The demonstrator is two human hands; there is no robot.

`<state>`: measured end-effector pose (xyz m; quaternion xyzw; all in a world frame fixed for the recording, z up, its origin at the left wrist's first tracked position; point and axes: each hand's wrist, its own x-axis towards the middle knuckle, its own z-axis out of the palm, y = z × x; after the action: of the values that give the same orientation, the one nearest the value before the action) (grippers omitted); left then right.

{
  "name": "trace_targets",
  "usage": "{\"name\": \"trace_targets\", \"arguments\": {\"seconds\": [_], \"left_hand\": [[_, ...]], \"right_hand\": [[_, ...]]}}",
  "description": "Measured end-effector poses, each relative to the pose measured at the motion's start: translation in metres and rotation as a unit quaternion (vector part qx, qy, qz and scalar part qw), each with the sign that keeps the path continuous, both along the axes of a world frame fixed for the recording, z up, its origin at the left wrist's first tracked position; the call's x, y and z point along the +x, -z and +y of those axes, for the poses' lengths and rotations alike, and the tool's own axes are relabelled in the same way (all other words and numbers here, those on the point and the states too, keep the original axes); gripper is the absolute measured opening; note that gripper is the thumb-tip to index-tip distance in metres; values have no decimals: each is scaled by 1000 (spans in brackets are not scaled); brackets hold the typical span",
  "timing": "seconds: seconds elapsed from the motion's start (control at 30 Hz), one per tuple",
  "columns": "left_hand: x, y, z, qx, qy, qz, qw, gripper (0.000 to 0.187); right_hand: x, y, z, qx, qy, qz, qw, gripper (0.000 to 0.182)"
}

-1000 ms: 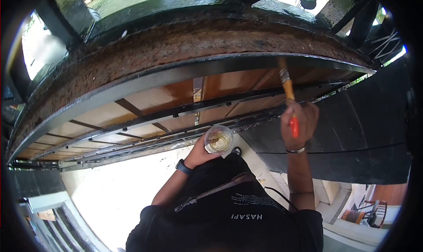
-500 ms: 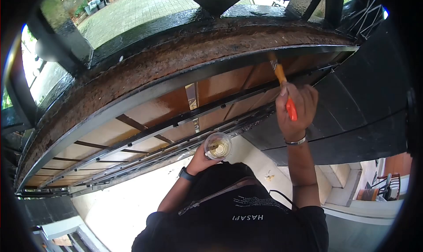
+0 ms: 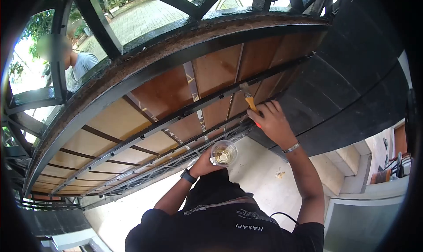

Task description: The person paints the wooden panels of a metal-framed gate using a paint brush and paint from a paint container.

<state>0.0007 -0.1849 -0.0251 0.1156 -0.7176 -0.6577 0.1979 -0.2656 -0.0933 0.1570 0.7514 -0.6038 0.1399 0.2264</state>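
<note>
The right hand [image 3: 274, 122] grasps a paintbrush [image 3: 250, 101] by its handle; the fingers cover much of the handle, leaving a red part visible below. The bristles are at the dark metal rail [image 3: 205, 102] crossing the brown panels [image 3: 162, 92]; they blur into it, and contact cannot be confirmed. The left hand [image 3: 203, 165] grips a clear cup [image 3: 224, 153] of pale liquid, below the panels and near the wearer's body; the fingers behind the cup are largely concealed. A dark watch [image 3: 188, 176] is on the left wrist. At upper left, another person [image 3: 83, 66] is partly obscured by the dark bars [image 3: 94, 21], with hands out of sight. The dark sheet [image 3: 348, 76] at right fades into the lens border.
</note>
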Motion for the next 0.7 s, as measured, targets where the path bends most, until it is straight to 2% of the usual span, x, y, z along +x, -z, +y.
{"name": "trace_targets", "arguments": {"seconds": [0.03,0.1,0.13,0.2,0.23,0.3,0.33,0.4,0.63,0.7], "left_hand": [[5,-3,4,5,2,-3,1000,78],[16,-9,12,6,2,-15,1000,78],[21,-11,14,9,3,-23,1000,78],[31,-13,16,13,-7,-35,999,78],[34,-15,14,-18,-2,-31,999,79],[41,-12,6,-45,12,-29,998,79],[45,-11,0,-46,8,-32,998,79],[50,-10,-14,-36,4,-60,998,79],[64,-13,-67,-43,15,-43,998,79],[62,-5,-76,-20,34,-32,999,81]], "right_hand": [[5,-1,8,-3,-1,-2,1000,33],[18,-5,17,-41,57,-151,986,29],[22,-4,20,-43,45,-155,986,29],[28,-1,24,-119,72,-339,930,23],[33,2,21,-121,62,-342,930,23],[42,8,13,-181,75,-558,806,22],[46,11,7,-180,71,-561,805,22],[52,19,-10,-253,78,-604,752,23],[75,69,-55,-324,130,-591,727,24],[86,81,-64,-376,100,-589,708,24]]}}
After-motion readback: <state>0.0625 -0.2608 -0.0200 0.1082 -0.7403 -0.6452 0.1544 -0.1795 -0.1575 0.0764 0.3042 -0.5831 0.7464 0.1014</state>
